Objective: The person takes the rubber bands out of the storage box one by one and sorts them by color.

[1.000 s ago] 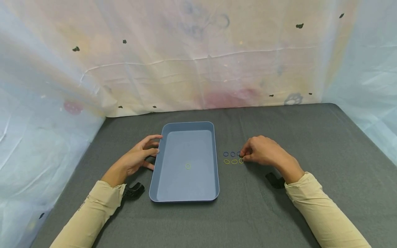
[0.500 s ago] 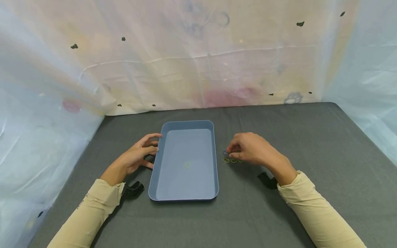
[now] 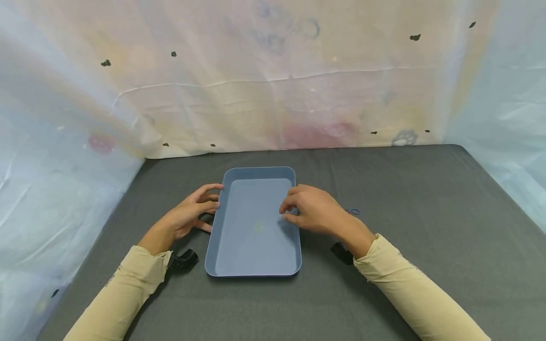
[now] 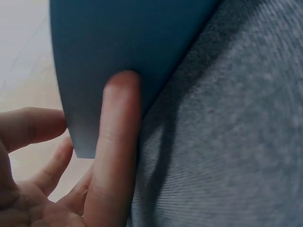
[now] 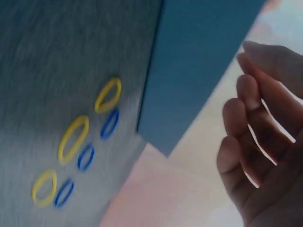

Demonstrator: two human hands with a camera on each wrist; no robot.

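Note:
My left hand (image 3: 187, 215) holds the left rim of a blue-grey tray (image 3: 243, 253). Up close in the left wrist view, one finger (image 4: 116, 137) lies along the outer wall. The right hand (image 3: 315, 208) is above the tray's right rim, with thumb and fingertips drawn together; whether something small sits between them cannot be seen. Inside the tray lies one thin yellow band (image 3: 256, 230). On the cloth outside, the right wrist view has three yellow bands (image 5: 85, 120) beside three blue bands (image 5: 115, 114).
A dark grey cloth (image 3: 409, 199) covers the table. Right of my right wrist, a small blue band (image 3: 358, 212) and a reddish one (image 3: 347, 211) are partly visible. Translucent patterned sheeting (image 3: 239, 113) hangs behind and at both sides.
My right hand has travelled left from the rows of bands to above the tray's right rim. The left hand and tray stay in place.

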